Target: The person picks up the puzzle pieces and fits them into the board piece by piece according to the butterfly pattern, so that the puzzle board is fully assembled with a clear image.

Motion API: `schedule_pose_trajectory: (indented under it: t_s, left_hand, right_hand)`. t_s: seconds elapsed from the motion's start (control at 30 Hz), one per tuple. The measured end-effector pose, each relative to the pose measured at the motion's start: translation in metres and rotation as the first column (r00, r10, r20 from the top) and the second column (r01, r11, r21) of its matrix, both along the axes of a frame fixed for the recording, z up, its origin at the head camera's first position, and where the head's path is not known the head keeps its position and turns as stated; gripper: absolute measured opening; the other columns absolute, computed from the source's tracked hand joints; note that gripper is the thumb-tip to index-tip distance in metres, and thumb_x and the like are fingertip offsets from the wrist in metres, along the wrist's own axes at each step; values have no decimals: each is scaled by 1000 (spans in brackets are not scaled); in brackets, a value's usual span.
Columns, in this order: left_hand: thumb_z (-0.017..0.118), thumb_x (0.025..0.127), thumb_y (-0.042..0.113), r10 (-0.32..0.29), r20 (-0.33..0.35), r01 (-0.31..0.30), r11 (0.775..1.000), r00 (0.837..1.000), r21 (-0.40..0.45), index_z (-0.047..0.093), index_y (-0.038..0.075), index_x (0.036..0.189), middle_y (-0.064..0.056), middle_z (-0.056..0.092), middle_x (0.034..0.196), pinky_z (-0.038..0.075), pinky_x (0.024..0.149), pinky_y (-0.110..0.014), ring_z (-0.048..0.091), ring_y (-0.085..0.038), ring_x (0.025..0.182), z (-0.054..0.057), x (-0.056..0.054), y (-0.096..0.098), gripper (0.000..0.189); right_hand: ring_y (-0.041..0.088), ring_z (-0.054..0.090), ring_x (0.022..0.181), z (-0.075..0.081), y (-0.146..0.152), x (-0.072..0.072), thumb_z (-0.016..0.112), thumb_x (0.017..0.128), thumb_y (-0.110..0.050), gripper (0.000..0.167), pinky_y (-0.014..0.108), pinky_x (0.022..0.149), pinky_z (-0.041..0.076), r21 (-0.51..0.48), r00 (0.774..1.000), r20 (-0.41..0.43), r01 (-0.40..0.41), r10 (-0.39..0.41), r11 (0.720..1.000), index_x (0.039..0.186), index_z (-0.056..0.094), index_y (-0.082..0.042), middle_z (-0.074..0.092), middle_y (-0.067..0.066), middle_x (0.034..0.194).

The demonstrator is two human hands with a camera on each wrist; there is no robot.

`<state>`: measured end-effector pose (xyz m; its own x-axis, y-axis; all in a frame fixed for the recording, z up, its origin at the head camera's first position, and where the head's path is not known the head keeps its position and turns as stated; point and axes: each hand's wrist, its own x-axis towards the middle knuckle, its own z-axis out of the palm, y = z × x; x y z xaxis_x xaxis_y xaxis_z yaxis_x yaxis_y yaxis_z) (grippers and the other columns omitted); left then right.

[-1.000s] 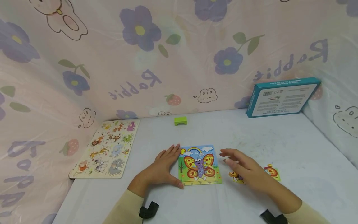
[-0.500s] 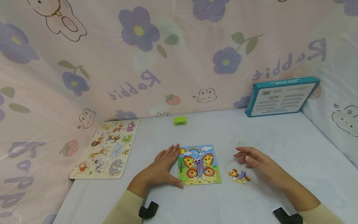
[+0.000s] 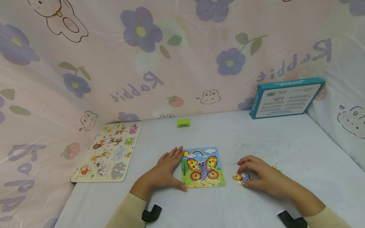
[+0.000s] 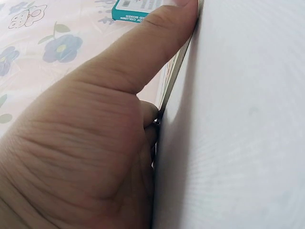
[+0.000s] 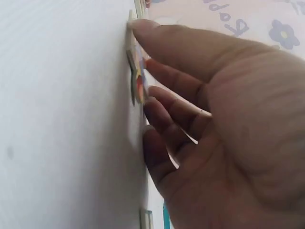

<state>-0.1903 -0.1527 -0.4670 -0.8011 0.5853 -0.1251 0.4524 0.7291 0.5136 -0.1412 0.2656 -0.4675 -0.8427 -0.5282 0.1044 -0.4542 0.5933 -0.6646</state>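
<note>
A square butterfly jigsaw [image 3: 203,167] lies flat on the white table in the head view. My left hand [image 3: 166,169] rests along its left edge, fingers spread and thumb at the lower left corner; the left wrist view shows this thumb [image 4: 162,33] against the board's thin edge. To the right of the board, my right hand [image 3: 260,175] pinches a small colourful puzzle piece [image 3: 240,178] between thumb and fingers, at table level. Part of that puzzle piece [image 5: 138,81] shows beside the fingertips in the right wrist view. Another puzzle piece [image 3: 276,168] is mostly hidden behind the right hand.
An animal peg board [image 3: 109,153] lies on the left of the table. A green arch block [image 3: 183,123] sits near the back edge. At the back right, a teal box [image 3: 288,98] leans against the patterned curtain [image 3: 182,57].
My right hand first drew back to the right, uncovering the nearer puzzle piece, then came down onto it with thumb and fingers. The left hand and the jigsaw stay in place.
</note>
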Motion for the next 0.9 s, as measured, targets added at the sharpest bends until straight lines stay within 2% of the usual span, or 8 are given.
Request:
schedule_pose_trajectory:
  t_s: [0.13, 0.27, 0.4, 0.53, 0.63, 0.73, 0.83, 0.9]
  left_hand:
    - [96, 68, 69, 2, 2, -2, 1000, 1000, 2, 24, 12, 175, 1, 10, 182, -1, 130, -50, -1, -21, 166, -2, 0, 0, 141]
    - [96, 68, 71, 0, 1, 0, 1000, 1000, 2, 24, 12, 175, 2, 9, 182, -1, 130, -50, -2, -20, 166, -3, 0, -1, 141]
    - [95, 67, 72, -3, -6, 3, 1000, 1000, 0, 24, 12, 175, 2, 9, 182, 0, 130, -50, -2, -21, 166, -4, 0, -1, 142]
    - [95, 68, 72, -4, -7, 4, 1000, 1000, -2, 23, 12, 175, 2, 9, 182, 0, 130, -50, -2, -21, 166, -3, 0, -1, 142]
    - [95, 68, 72, -4, -7, 4, 1000, 1000, -3, 23, 12, 175, 2, 9, 182, 0, 130, -50, -2, -20, 166, -4, -1, 0, 142]
    - [95, 68, 72, -3, -8, 3, 1000, 1000, -8, 23, 12, 175, 2, 9, 182, 0, 130, -50, -2, -20, 166, -4, -1, 0, 142]
    - [95, 68, 71, -1, -6, 1, 1000, 1000, -12, 23, 12, 175, 2, 9, 182, 0, 130, -49, -2, -20, 166, -3, -1, 0, 142]
    - [95, 68, 71, 0, -5, 0, 1000, 1000, -13, 23, 12, 175, 2, 8, 182, 0, 130, -49, -2, -20, 166, -2, 0, -1, 142]
  right_hand:
    - [22, 57, 124, 4, -3, 4, 89, 94, -30, 31, 29, 104, 48, 10, 1000, 21, 14, -14, 1000, 116, 67, -31, 61, -10, 129]
    - [13, 62, 106, 5, -6, 6, 86, 97, -20, 29, 28, 90, 55, -67, 996, 89, 29, -23, 997, 117, 67, -27, 67, -14, 114]
    - [13, 63, 93, 5, -12, 6, 84, 98, -14, 26, 26, 77, 56, -146, 991, 129, 60, -41, 987, 119, 71, -21, 68, -9, 104]
    - [12, 61, 75, 5, -19, 6, 85, 98, -17, 26, 26, 64, 53, -183, 976, 179, 157, -125, 970, 119, 70, -16, 65, -2, 97]
    - [14, 58, 65, 4, -25, 6, 84, 98, -16, 22, 26, 57, 51, -232, 963, 222, 203, -151, 951, 114, 69, -13, 65, 3, 92]
    - [17, 62, 68, 2, -33, 7, 78, 102, -12, 16, 28, 59, 54, -288, 959, 255, 193, -119, 938, 116, 71, -9, 69, 5, 94]
    - [21, 68, 77, 0, -42, 8, 72, 105, -7, 19, 30, 66, 60, -345, 956, 284, 172, -72, 923, 125, 71, -5, 71, 8, 101]
    - [24, 71, 80, -1, -49, 8, 71, 106, -5, 22, 33, 70, 63, -393, 951, 306, 169, -44, 904, 128, 68, -2, 71, 11, 101]
